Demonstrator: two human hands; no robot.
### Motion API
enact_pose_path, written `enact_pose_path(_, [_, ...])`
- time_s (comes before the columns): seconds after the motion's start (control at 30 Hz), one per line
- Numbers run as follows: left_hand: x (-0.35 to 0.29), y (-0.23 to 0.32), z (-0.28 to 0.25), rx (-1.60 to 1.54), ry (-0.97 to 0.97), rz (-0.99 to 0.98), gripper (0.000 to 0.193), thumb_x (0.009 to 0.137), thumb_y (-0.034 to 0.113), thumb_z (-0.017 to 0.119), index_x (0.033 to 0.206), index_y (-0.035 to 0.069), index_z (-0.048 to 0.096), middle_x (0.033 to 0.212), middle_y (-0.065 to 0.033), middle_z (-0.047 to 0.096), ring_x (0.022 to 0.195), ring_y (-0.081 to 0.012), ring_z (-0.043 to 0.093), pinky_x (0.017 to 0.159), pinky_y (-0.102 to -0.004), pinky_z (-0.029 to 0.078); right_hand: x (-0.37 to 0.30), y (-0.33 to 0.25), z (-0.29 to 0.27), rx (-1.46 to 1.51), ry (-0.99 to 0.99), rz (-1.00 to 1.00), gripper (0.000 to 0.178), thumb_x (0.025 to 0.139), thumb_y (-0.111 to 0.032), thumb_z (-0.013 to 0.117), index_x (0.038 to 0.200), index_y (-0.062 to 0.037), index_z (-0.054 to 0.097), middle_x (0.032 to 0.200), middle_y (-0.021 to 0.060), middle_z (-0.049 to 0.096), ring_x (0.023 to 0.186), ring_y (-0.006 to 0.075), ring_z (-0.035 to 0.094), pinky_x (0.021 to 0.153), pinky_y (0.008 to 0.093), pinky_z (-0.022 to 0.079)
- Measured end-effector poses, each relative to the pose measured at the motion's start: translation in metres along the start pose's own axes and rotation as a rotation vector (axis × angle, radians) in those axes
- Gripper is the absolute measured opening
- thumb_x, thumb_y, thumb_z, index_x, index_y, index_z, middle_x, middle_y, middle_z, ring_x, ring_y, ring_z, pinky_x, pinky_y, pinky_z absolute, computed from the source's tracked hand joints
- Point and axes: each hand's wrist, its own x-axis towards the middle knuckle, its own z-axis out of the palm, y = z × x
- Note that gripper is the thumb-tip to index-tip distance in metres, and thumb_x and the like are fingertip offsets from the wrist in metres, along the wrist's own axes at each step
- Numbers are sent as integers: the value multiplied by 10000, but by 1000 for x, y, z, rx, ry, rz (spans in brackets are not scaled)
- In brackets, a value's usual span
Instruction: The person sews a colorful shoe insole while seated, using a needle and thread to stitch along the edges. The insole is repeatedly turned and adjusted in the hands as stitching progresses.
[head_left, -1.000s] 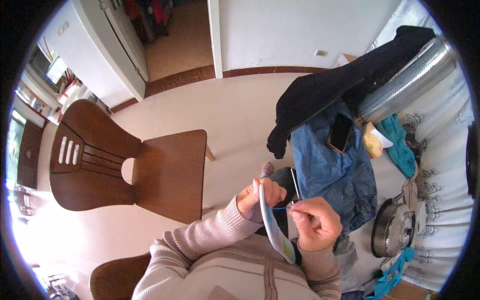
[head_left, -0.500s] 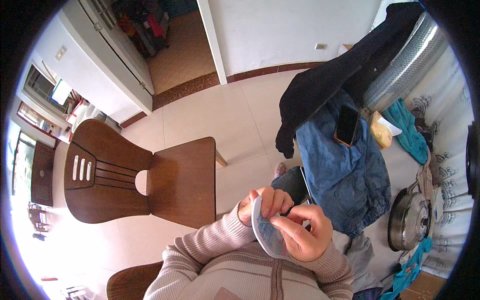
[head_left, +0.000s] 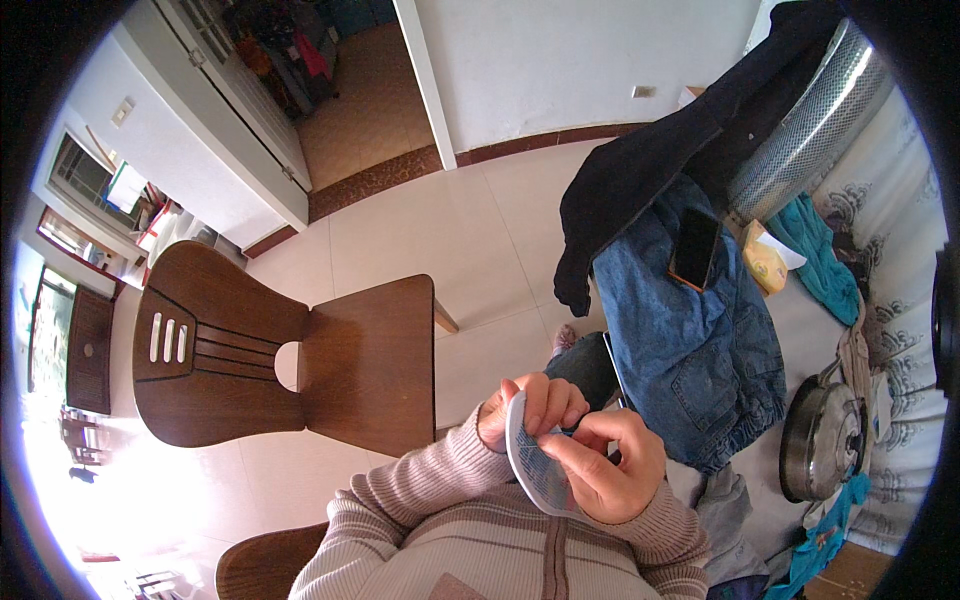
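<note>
In front of my chest is an insole, long and rounded, pale at its edge, with a blue-grey pattern on its face. My left hand grips its far end, thumb behind and fingers curled over the front. Against the patterned face, my right hand is closed, thumb and forefinger pressed together. A thin pale line shows at those fingertips, too fine to name. The right hand's fingers cover part of the insole's right side.
A brown wooden chair stands ahead to the left. On the right lie blue jeans, a dark phone, a black garment, a yellow tissue pack and a lidded metal pan. Beyond is an open doorway.
The whole view has shifted slightly. Both hands keep nearly the same hold and place on the insole, the right fingertips still against its face.
</note>
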Motion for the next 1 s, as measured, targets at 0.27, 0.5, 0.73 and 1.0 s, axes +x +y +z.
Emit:
enact_pose_path(0.27, [3,4,2,67,3,-29,432,958,414,309,712,110,492,697,0,467,737,-157,409,745,-302,360,0,0,0,-26,29,-1,278,681,-48,691,952,-107,665,816,43,495,597,121,519,454,231,417])
enact_pose_path(0.5, [2,6,7,62,35,-77,418,954,412,335,709,107,483,693,-4,454,714,-144,396,701,-287,356,-2,1,-2,-44,-1,-14,286,737,-73,656,1020,-110,643,850,58,517,602,125,528,455,234,450])
enact_pose_path(0.73, [1,25,18,350,203,-227,373,928,402,431,739,86,489,687,-30,467,619,-144,433,606,-276,392,-2,5,-6,-60,3,-27,218,721,-115,685,937,-131,673,809,40,531,574,137,530,428,243,408])
enact_pose_path(1.0, [11,36,59,1003,564,-441,290,877,315,586,803,38,544,724,4,569,670,-51,509,626,-205,446,-15,40,4,222,189,98,247,543,16,739,765,-83,692,714,28,518,592,133,510,491,244,389])
